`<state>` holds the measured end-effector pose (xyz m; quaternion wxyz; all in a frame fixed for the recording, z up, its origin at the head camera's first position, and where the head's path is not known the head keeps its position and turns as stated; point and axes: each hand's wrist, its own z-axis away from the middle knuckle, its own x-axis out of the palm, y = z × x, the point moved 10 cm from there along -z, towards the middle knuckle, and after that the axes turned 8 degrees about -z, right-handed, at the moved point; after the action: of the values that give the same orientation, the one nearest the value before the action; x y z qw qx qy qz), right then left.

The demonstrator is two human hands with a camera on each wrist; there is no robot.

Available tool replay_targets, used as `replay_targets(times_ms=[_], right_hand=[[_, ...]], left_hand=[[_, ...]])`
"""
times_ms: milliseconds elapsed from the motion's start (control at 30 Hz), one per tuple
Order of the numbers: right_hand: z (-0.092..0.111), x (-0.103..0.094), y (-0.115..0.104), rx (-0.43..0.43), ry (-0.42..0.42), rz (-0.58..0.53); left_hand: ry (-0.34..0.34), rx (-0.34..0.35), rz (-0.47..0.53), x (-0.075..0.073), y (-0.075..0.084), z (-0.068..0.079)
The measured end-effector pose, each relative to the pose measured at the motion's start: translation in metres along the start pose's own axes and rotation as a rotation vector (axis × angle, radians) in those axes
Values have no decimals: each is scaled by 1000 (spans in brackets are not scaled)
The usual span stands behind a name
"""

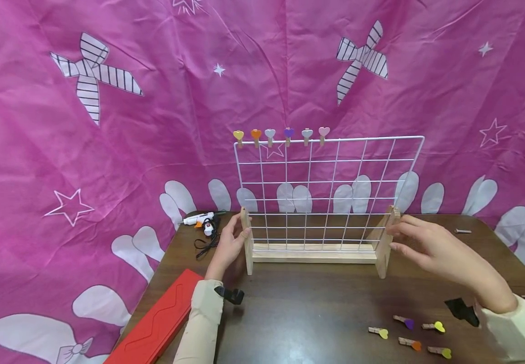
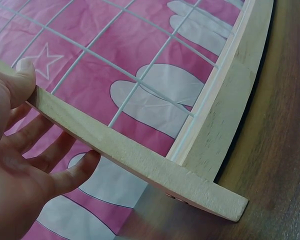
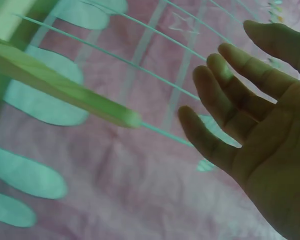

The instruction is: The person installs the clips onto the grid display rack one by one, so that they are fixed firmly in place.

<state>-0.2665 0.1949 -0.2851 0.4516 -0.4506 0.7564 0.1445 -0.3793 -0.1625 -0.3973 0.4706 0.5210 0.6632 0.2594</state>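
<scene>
A white wire grid [image 1: 358, 139] stands upright in a wooden stand with a bottom bar [image 1: 312, 257] and two side pieces. My left hand [image 1: 229, 245] grips the left side piece [image 2: 135, 150], thumb on one face and fingers on the other. Beside the right side piece [image 1: 384, 253] is my right hand [image 1: 440, 247]; its fingers are spread and relaxed, apart from the wood in the right wrist view. Several heart-topped clothespins, among them a yellow one [image 1: 238, 135] and a pink one [image 1: 323, 132], are clipped along the grid's top wire, from its left end to about mid-length.
Loose heart clothespins, including a purple one [image 1: 408, 323] and an orange one [image 1: 415, 345], lie at the front right. A glue gun [image 1: 199, 219] with its cord is at the back left, a red box [image 1: 162, 318] at the left edge. One screw [image 1: 463, 231] lies back right.
</scene>
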Motion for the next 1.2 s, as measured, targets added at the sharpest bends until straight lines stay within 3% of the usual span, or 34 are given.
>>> replay_targets(times_ms=[200, 400, 500, 633, 733, 800, 1033, 1200], right_hand=[[36, 37, 12, 45, -33, -78], [76, 82, 29, 159, -140, -113], [96, 102, 39, 226, -243, -151], [125, 126, 59, 402, -437, -193], [142, 135, 70, 529, -520, -183], [149, 137, 74, 564, -535, -169], [149, 141, 72, 520, -518, -177], [150, 145, 73, 534, -532, -231]], left_hand=[[-12, -11, 4, 0, -1, 0], [4, 17, -8, -2, 0, 0], [10, 28, -8, -2, 0, 1], [5, 26, -6, -2, 0, 2], [-8, 17, -2, 0, 0, 2], [-16, 11, 0, 2, 0, 2], [-3, 22, -4, 1, 2, 2], [-3, 23, -18, 0, 2, 2]])
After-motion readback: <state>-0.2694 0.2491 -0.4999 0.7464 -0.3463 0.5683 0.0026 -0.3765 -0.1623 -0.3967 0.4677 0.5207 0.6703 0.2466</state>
